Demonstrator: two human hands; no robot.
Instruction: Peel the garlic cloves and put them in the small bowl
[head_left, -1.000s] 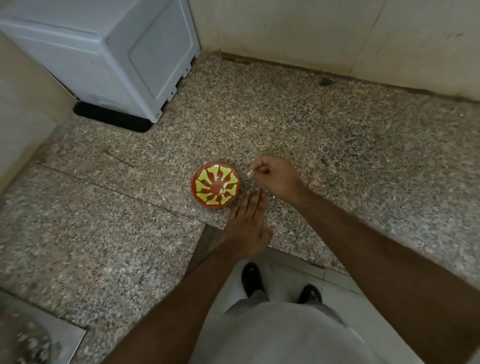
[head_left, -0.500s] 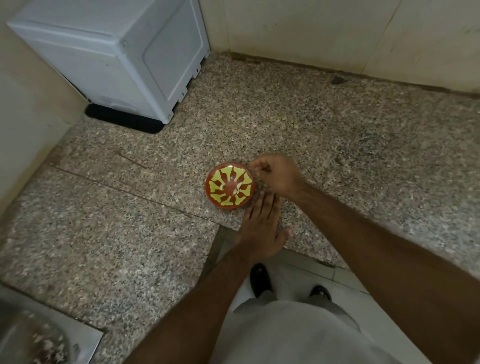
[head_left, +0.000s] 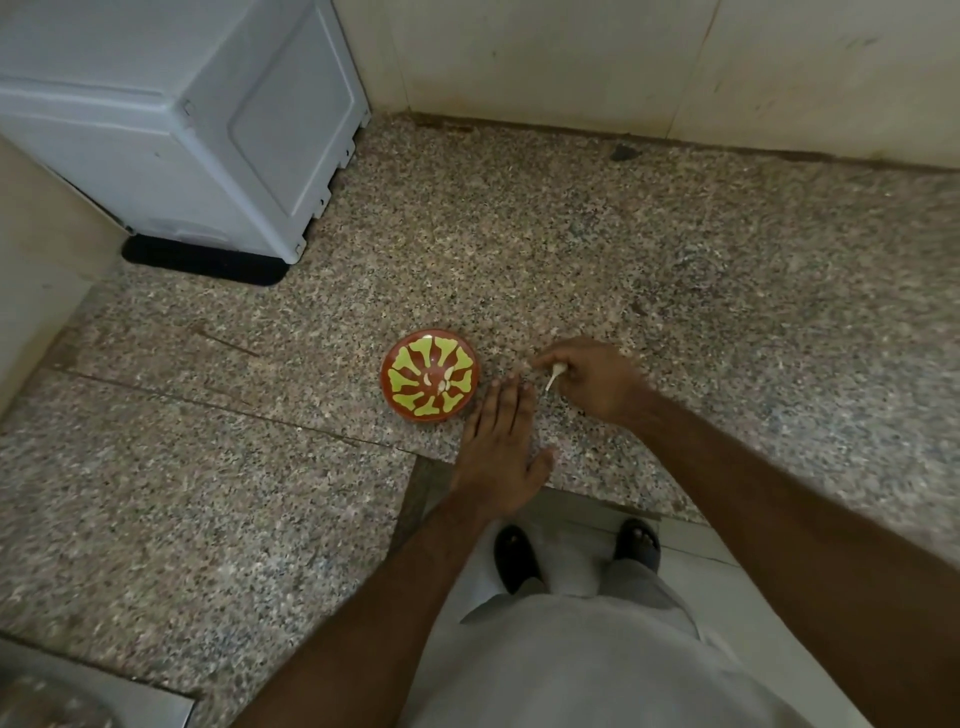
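A small red bowl (head_left: 430, 375) with a yellow-green pattern sits on the speckled granite counter (head_left: 208, 493). A few pale peeled garlic cloves (head_left: 439, 382) lie in its middle. My left hand (head_left: 501, 441) rests flat on the counter just right of the bowl, fingers together, holding nothing. My right hand (head_left: 592, 376) hovers to the right of the bowl, fingers curled around a pale garlic clove (head_left: 555, 375) with a thin stalk poking out below the fingers.
A white appliance (head_left: 182, 119) stands on a black mat at the back left. Tiled walls close the back and left. A steel sink corner (head_left: 78, 701) shows at the lower left. The counter's front edge runs just below my left hand.
My right hand was at the bowl's rim half a second ago and has drawn back to the right, now holding a garlic clove with a stalk. My left hand stayed flat.
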